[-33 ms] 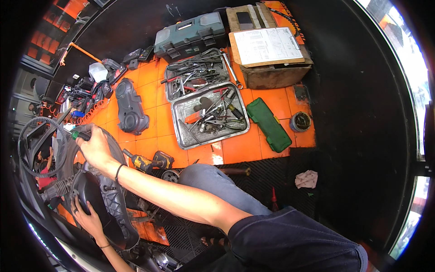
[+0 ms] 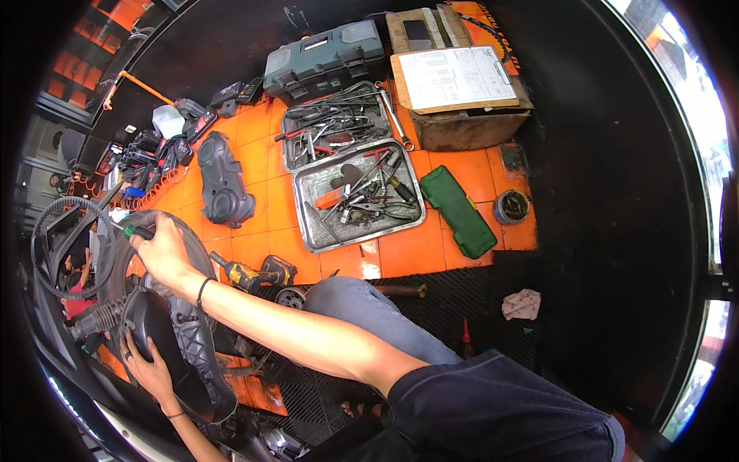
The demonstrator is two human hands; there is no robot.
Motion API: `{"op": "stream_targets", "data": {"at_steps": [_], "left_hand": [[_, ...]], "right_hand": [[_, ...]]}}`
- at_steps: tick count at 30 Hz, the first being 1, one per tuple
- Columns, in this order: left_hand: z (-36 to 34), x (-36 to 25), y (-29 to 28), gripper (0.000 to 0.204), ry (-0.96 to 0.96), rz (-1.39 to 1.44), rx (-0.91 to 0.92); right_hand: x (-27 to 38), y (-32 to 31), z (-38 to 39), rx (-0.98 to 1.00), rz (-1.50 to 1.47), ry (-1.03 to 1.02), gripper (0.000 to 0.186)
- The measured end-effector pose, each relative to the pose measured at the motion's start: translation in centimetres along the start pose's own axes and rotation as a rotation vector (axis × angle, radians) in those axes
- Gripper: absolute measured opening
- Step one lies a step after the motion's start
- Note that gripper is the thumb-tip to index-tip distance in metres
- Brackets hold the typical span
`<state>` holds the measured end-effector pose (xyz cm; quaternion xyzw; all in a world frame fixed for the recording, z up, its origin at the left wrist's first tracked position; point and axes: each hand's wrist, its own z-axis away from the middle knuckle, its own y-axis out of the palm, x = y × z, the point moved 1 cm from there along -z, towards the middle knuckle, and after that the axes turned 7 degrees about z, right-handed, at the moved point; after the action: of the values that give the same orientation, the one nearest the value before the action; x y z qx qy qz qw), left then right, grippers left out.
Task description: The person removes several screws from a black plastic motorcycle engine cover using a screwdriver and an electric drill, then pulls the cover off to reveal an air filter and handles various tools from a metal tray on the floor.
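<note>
My right hand [image 2: 160, 252] grips a green-handled screwdriver [image 2: 135, 232] above the tire [image 2: 189, 237], its thin shaft pointing left toward a toothed rubber belt [image 2: 106, 260]; where the tip rests I cannot tell. Lower down, my left hand [image 2: 146, 366] lies with fingers spread on the black plastic housing [image 2: 167, 372] of the vehicle, beside a coiled-spring shock absorber [image 2: 98, 316]. A yellow-and-black cordless impact driver [image 2: 245, 276] sits just right of the tire.
Beyond are metal trays [image 2: 302, 215] of tools, a green case [image 2: 458, 212], a grease can [image 2: 512, 206], a toolbox [image 2: 322, 60], a clipboard on a box [image 2: 471, 122] and a black cover [image 2: 223, 181]. Another person [image 2: 77, 304] in red shows at left; a rag [image 2: 520, 304] lies right.
</note>
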<state>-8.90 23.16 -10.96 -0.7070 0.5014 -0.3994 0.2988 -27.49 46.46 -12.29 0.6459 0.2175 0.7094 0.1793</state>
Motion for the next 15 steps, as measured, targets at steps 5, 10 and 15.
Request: {"op": "stream_targets", "data": {"at_steps": [5, 10, 15], "left_hand": [[-2.7, -3.6, -0.3, 0.055, -0.06, 0.05, 0.063], [-5.3, -3.6, 2.0, 0.078, 0.044, -0.007, -0.048], [-9.6, -2.1, 4.1, 0.087, -0.126, 0.035, 0.219]], "right_hand": [[-3.6, 0.6, -0.4, 0.098, 0.3, -0.073, 0.045], [-5.5, -3.3, -1.1, 0.047, 0.644, -0.245, 0.025], [-6.2, 1.1, -0.3, 0.255, 0.588, -0.029, 0.038]]}}
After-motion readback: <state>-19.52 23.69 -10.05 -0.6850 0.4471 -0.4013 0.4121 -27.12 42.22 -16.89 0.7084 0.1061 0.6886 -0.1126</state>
